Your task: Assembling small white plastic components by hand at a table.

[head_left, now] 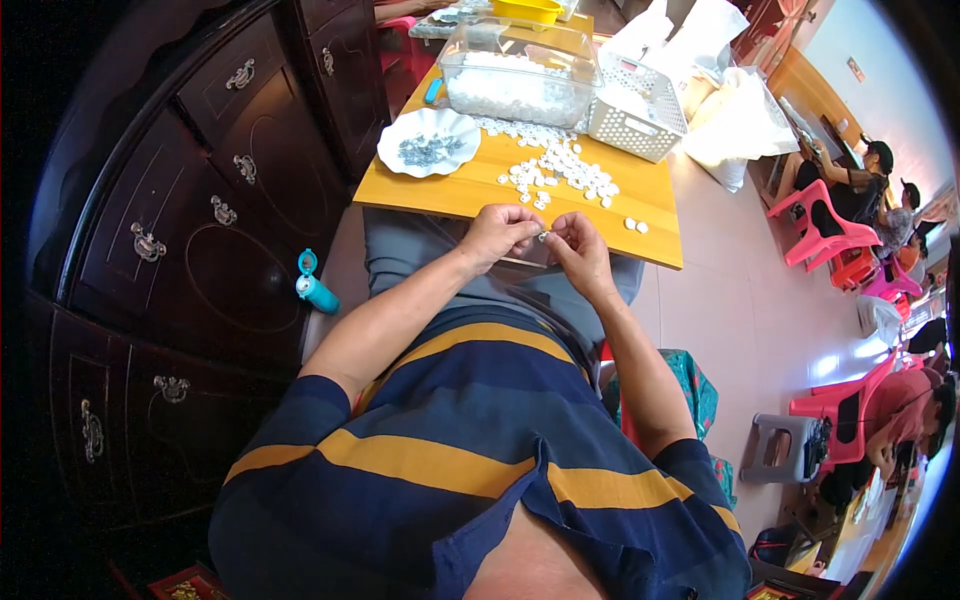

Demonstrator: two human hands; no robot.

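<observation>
Pinching small white piece (543,236) between fingers (530,226) of both hands.

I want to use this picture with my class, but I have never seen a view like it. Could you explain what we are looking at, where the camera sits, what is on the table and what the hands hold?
The camera sits on a person's head and looks down, so its wide lens bends straight edges. The forearms belong to the wearer. The left hand and right hand meet at the edge of a yellow table, pinching one tiny piece between them. On the table lie loose small white pieces, a white plate of grey bits, a clear tub and a white basket.
</observation>
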